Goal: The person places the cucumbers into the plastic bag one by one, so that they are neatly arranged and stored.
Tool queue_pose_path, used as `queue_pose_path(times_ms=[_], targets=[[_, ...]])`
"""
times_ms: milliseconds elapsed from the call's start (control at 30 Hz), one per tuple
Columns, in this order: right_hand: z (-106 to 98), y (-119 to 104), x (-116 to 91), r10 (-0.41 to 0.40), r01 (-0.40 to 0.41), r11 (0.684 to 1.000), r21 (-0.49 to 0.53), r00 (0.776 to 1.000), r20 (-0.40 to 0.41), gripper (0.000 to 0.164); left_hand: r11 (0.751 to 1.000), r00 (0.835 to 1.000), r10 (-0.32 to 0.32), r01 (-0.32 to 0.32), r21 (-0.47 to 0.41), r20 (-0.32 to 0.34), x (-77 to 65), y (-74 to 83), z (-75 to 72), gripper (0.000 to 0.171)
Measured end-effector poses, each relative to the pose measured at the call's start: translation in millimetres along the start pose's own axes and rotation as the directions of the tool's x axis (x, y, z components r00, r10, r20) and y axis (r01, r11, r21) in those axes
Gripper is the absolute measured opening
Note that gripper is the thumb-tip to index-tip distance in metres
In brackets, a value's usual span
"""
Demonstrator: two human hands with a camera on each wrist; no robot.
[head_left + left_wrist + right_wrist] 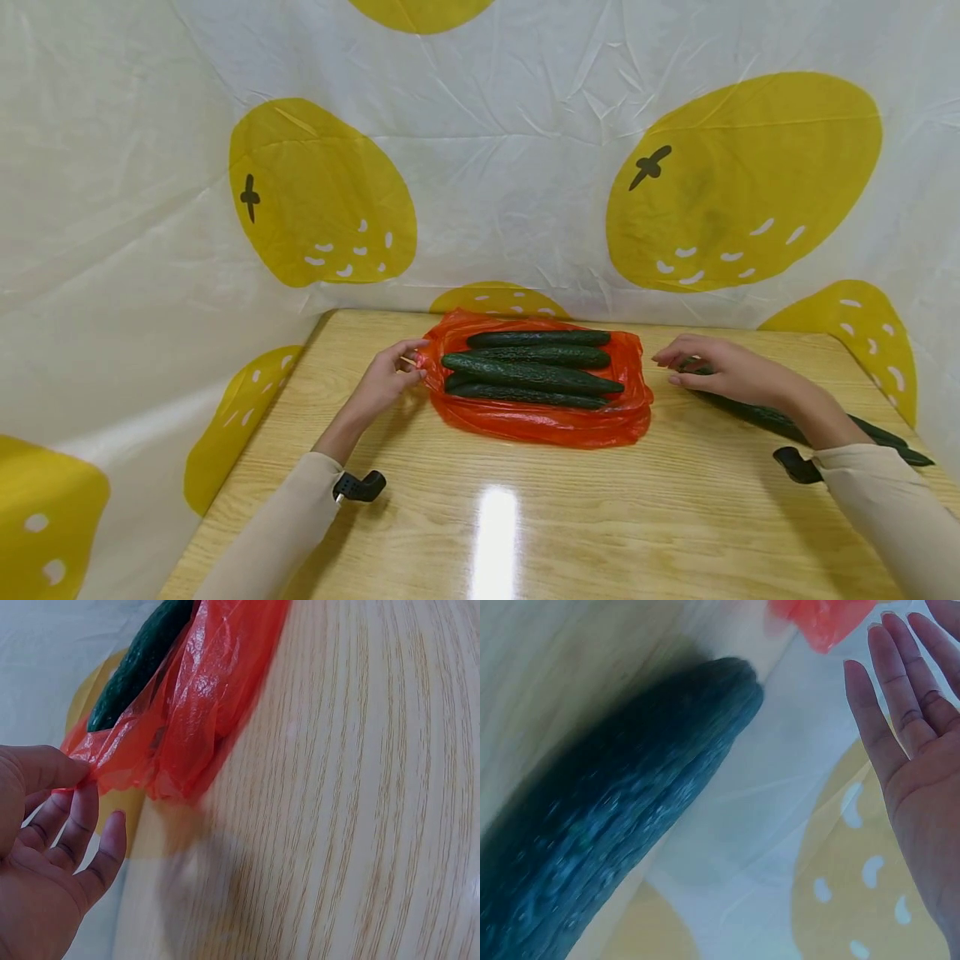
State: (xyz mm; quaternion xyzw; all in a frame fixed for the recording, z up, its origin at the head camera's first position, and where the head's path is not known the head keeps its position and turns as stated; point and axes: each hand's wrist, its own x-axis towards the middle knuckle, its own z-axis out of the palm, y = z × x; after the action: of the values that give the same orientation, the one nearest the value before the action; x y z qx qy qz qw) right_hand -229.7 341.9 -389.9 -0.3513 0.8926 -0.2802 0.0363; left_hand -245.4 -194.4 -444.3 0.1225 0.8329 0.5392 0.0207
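Note:
A red plastic bag (540,429) lies spread on the table, with several dark green cucumbers (534,374) side by side on it. My left hand (388,382) pinches the bag's left edge between thumb and forefinger; in the left wrist view the other fingers (105,859) are spread apart from it. Off the bag's right side, my right hand (712,367) hovers with fingers extended and nothing in its grasp. Beneath that hand and forearm lie two more cucumbers (757,415), partly hidden by the arm. One cucumber (630,787) shows large beside the open palm in the right wrist view.
The wooden table (622,517) reaches back to a white curtain (510,192) printed with yellow fruit, which also hangs along the left and right sides. A black band (360,486) sits on the left wrist and another (797,465) on the right.

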Motion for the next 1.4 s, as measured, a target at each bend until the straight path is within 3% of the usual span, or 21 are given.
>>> queue_pose_path(times_ms=[300,533,767,1400], targets=[[-1,15,-25,-0.060,0.045,0.986,-0.160,0.994,-0.091,0.033,1.000,1.000,0.002,-0.002,0.010,-0.001,-1.4,-0.2,0.3,0.048],[-3,27,-46,-0.026,-0.009,0.970,-0.241,0.990,-0.142,0.036,1.000,1.000,-0.001,0.001,0.016,-0.003,-1.2,0.5,0.7,0.048],[-5,39,-65,0.046,-0.098,0.928,-0.360,0.988,-0.148,0.040,1.000,1.000,0.004,-0.004,0.012,0.002,-0.3,-0.7,0.7,0.048],[-6,61,-101,0.089,-0.155,0.907,-0.391,0.979,-0.182,0.049,1.000,1.000,-0.005,0.005,-0.005,-0.006,-0.3,-1.4,1.3,0.047]])
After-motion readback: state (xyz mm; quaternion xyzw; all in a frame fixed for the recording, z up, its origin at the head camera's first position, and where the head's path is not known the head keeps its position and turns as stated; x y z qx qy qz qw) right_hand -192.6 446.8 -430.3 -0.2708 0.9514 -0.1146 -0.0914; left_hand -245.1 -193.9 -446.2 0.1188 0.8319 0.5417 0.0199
